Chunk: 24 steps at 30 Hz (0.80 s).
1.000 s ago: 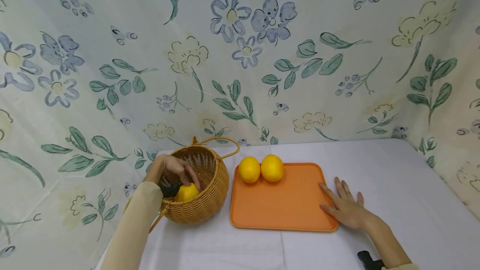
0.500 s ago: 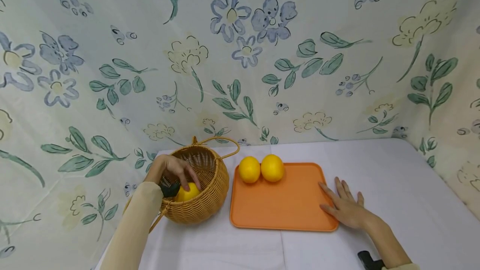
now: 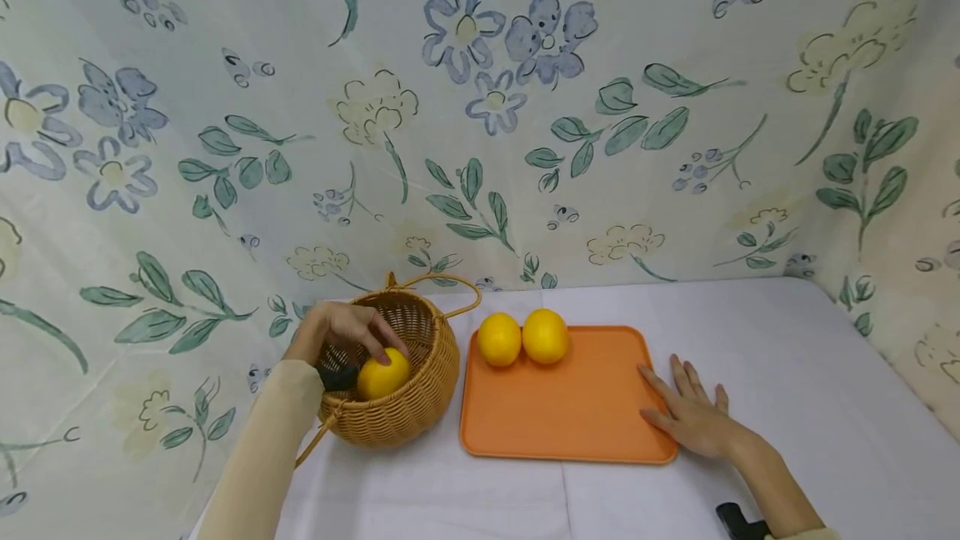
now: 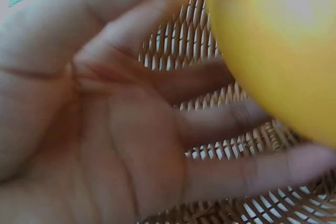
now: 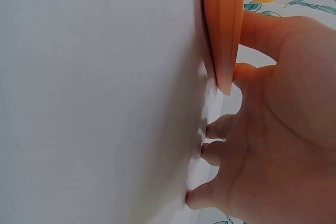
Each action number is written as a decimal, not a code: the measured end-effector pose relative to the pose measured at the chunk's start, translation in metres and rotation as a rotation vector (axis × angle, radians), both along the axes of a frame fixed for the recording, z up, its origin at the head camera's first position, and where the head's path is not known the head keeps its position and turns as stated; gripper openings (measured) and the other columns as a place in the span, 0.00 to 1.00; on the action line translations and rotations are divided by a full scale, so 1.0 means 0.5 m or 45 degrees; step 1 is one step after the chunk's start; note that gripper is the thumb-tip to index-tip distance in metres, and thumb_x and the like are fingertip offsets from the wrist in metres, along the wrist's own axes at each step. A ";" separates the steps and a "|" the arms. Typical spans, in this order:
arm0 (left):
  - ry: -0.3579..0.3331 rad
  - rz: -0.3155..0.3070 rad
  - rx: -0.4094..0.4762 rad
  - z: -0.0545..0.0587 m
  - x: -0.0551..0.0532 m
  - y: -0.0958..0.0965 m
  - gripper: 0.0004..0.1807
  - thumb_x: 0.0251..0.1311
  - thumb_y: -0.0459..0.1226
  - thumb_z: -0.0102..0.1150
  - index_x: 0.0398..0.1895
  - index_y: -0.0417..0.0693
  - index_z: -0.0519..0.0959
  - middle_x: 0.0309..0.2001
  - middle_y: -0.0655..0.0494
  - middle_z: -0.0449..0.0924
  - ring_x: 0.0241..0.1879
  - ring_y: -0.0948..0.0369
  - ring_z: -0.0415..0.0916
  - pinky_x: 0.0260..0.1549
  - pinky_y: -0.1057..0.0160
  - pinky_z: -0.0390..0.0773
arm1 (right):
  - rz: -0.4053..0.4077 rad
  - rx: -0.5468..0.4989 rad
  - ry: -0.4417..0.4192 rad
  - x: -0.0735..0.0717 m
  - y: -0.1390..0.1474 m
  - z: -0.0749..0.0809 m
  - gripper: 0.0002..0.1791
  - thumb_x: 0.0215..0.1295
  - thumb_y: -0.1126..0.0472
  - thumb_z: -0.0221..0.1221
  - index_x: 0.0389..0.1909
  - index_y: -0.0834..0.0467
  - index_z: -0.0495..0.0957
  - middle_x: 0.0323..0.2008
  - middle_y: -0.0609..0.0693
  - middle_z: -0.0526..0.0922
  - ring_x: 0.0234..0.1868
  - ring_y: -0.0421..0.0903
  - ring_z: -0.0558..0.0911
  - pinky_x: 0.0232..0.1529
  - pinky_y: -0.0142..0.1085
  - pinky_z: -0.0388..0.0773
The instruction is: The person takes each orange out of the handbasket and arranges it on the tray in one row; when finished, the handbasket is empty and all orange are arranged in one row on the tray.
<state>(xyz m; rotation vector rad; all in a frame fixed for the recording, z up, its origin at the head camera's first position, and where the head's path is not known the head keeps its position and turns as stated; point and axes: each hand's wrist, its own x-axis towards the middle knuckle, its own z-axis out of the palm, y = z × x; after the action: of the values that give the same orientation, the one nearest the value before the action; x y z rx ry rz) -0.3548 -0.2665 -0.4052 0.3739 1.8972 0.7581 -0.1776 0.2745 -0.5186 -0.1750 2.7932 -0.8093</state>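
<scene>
Inside the wicker basket [image 3: 408,427], my left hand [image 3: 348,330] pinches a round yellow orange [image 3: 386,375] between thumb and fingers. Up close in the left wrist view, the orange [image 4: 283,40] fills the upper right, and the fingers of the left hand [image 4: 131,124] reach along its underside. My right hand [image 3: 697,417] rests with spread fingers at the right edge of the orange tray [image 3: 570,415]. In the right wrist view, thumb and forefinger of the right hand [image 5: 283,124] touch the tray's rim [image 5: 224,30], while the other fingertips meet the white cloth.
Two more oranges [image 3: 522,338] sit side by side in the tray's back left corner. The basket's thin handle [image 3: 465,307] arches toward the tray. A floral curtain [image 3: 480,148] hangs behind the white-covered table [image 3: 787,357].
My left hand has lifted the orange slightly, so more of it shows above the basket's front rim. The right hand and the tray have stayed where they were.
</scene>
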 end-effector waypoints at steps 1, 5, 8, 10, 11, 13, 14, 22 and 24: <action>0.011 0.000 0.020 0.005 0.001 0.000 0.20 0.67 0.37 0.67 0.62 0.50 0.84 0.62 0.54 0.83 0.50 0.59 0.79 0.47 0.53 0.88 | 0.000 0.003 -0.001 0.000 0.001 -0.001 0.45 0.74 0.39 0.56 0.80 0.59 0.55 0.78 0.79 0.33 0.77 0.81 0.33 0.63 0.81 0.18; 0.081 0.013 0.162 0.017 0.004 -0.009 0.21 0.68 0.36 0.66 0.64 0.48 0.82 0.62 0.52 0.83 0.45 0.59 0.82 0.44 0.53 0.88 | 0.000 0.011 -0.003 -0.002 0.003 -0.004 0.45 0.74 0.38 0.56 0.80 0.59 0.55 0.78 0.79 0.32 0.77 0.81 0.33 0.63 0.81 0.18; 0.159 0.010 0.300 0.026 0.005 -0.020 0.22 0.69 0.34 0.64 0.66 0.46 0.80 0.62 0.51 0.82 0.44 0.60 0.81 0.45 0.57 0.87 | 0.000 0.012 -0.002 -0.003 0.002 -0.005 0.45 0.74 0.38 0.56 0.80 0.58 0.55 0.78 0.79 0.33 0.77 0.80 0.33 0.63 0.81 0.18; 0.216 0.002 0.375 0.032 0.005 -0.026 0.22 0.70 0.34 0.62 0.67 0.45 0.79 0.63 0.52 0.81 0.47 0.60 0.80 0.47 0.58 0.87 | 0.001 0.010 -0.002 -0.004 0.002 -0.006 0.45 0.74 0.38 0.56 0.80 0.58 0.55 0.78 0.79 0.33 0.77 0.81 0.33 0.63 0.81 0.18; 0.254 -0.002 0.403 0.036 0.004 -0.028 0.22 0.70 0.34 0.62 0.67 0.45 0.79 0.63 0.53 0.80 0.48 0.59 0.80 0.47 0.58 0.87 | 0.000 0.009 -0.002 -0.004 0.002 -0.006 0.45 0.74 0.38 0.56 0.80 0.58 0.55 0.78 0.79 0.33 0.77 0.81 0.33 0.63 0.81 0.18; 0.303 0.013 0.457 0.042 0.003 -0.032 0.22 0.71 0.34 0.60 0.68 0.45 0.78 0.64 0.55 0.79 0.51 0.59 0.80 0.49 0.58 0.87 | 0.003 0.010 0.000 -0.004 0.003 -0.006 0.45 0.74 0.38 0.56 0.80 0.58 0.55 0.78 0.79 0.33 0.77 0.81 0.33 0.63 0.81 0.18; 0.324 0.031 0.479 0.045 0.003 -0.034 0.23 0.72 0.34 0.60 0.68 0.45 0.78 0.64 0.55 0.79 0.51 0.59 0.80 0.50 0.57 0.87 | 0.003 0.011 0.000 -0.004 0.004 -0.007 0.45 0.74 0.38 0.56 0.80 0.58 0.55 0.78 0.79 0.33 0.77 0.81 0.33 0.63 0.81 0.18; 0.382 0.249 0.704 0.051 0.005 -0.049 0.23 0.72 0.27 0.55 0.68 0.47 0.78 0.64 0.59 0.79 0.55 0.60 0.82 0.53 0.59 0.86 | 0.011 -0.009 -0.004 -0.004 0.004 -0.004 0.44 0.74 0.38 0.56 0.80 0.59 0.55 0.78 0.79 0.33 0.77 0.80 0.33 0.63 0.81 0.18; 0.393 0.291 0.758 0.051 0.006 -0.052 0.23 0.72 0.27 0.55 0.68 0.47 0.79 0.64 0.59 0.79 0.57 0.60 0.83 0.52 0.59 0.86 | 0.010 -0.010 -0.004 -0.003 0.004 -0.003 0.44 0.74 0.38 0.56 0.80 0.59 0.55 0.78 0.79 0.33 0.77 0.80 0.33 0.63 0.81 0.18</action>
<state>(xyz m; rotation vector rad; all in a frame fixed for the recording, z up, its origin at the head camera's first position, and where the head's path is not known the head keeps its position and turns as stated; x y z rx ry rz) -0.3519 -0.2924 -0.3798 0.6798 1.9891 1.4980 -0.1789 0.2765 -0.5200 -0.1856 2.7848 -0.8182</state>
